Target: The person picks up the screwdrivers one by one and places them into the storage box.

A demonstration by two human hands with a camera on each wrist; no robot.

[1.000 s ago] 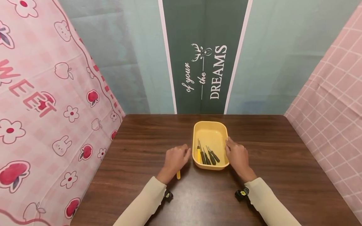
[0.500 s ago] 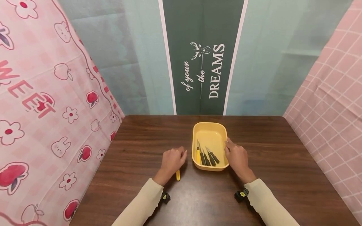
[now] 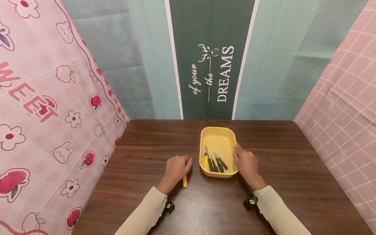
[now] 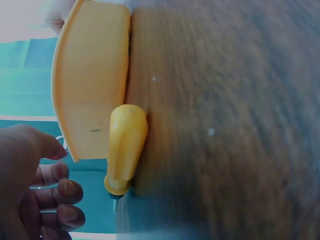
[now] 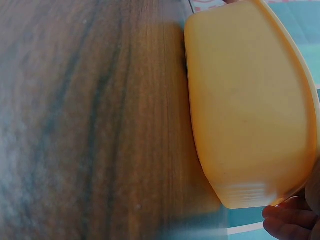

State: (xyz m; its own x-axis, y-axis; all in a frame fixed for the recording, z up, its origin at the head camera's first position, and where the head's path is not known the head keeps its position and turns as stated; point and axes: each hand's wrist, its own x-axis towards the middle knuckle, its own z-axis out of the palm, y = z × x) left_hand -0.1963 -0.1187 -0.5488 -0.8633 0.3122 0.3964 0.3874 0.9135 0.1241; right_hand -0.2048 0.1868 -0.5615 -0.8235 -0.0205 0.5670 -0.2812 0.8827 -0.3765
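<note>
A yellow plastic tray (image 3: 218,175) stands on the table, with several small screwdrivers (image 3: 215,163) inside. One has a yellow handle; the others are black. My right hand (image 3: 246,163) grips the tray's right rim, the thumb up at the edge; its fingers (image 5: 285,220) show beside the wall in the right wrist view. Left of the tray, my left hand (image 3: 176,169) hovers by a yellow-handled screwdriver (image 3: 185,182) on the table. In the left wrist view, the hand's fingers (image 4: 67,192) are loosely bent, apart from this screwdriver (image 4: 127,142), whose shaft is mostly hidden.
The dark wooden table (image 3: 279,140) spreads out around the tray. Its far edge meets a green and teal cloth (image 3: 210,107). Pink printed cloths hang at the left (image 3: 79,137) and right (image 3: 343,107). Each wrist wears a small black camera (image 3: 249,203).
My left hand has shifted left and slightly nearer to me, away from the tray. More of the loose yellow screwdriver's handle shows. My right hand stays at the tray's rim.
</note>
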